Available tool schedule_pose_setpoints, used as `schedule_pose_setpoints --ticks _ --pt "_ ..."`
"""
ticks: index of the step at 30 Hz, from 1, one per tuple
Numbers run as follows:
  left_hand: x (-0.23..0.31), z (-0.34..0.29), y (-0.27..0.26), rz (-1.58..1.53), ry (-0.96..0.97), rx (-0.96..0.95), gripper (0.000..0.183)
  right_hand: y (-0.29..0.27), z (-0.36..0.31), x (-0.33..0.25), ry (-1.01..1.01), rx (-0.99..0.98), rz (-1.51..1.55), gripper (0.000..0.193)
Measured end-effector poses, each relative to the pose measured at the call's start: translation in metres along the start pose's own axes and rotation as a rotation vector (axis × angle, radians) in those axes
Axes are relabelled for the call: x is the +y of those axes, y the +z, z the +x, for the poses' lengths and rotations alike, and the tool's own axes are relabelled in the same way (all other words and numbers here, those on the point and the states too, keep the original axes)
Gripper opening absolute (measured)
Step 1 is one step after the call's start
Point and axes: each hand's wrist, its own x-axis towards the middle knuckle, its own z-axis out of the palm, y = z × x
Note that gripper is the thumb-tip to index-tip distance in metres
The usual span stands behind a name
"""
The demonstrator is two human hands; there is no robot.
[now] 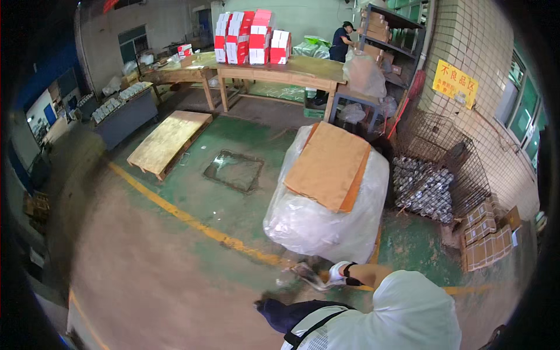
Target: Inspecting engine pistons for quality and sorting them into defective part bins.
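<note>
Risk: our gloved right hand (338,273) grasps loose plastic wrap (306,275); fingers clenched, it may tear under the big wrapped bale (326,216). Left hand unseen.

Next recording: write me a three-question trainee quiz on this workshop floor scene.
1. True or false: the flat brown cardboard sheet lies on top of the large bundle wrapped in clear plastic film.
2. What fills the wire mesh cage to the right of that bundle? A) silvery metal parts B) green bottles C) folded cloths
3. Fill in: the stacked red and white cartons stand on a long ______ table.
Key: 1 true; 2 A; 3 wooden.
</note>
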Motion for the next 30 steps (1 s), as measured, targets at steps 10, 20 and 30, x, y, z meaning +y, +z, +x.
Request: schedule_pose_setpoints --ticks 10,20,30 --pt "0.087 0.202 -0.072 0.241 -0.081 -0.242 0.047 -0.172 0.161 -0.230 0.022 0.048 0.072 0.044" --pt "0.269 0.461 -0.165 0.291 -0.128 -0.254 0.048 -0.439 0.231 -0.587 -0.436 0.504 0.278 0.037" --pt "0.496 0.704 -0.241 0.209 -0.088 -0.188 0.053 -0.282 0.433 -0.562 -0.062 0.228 0.171 0.030"
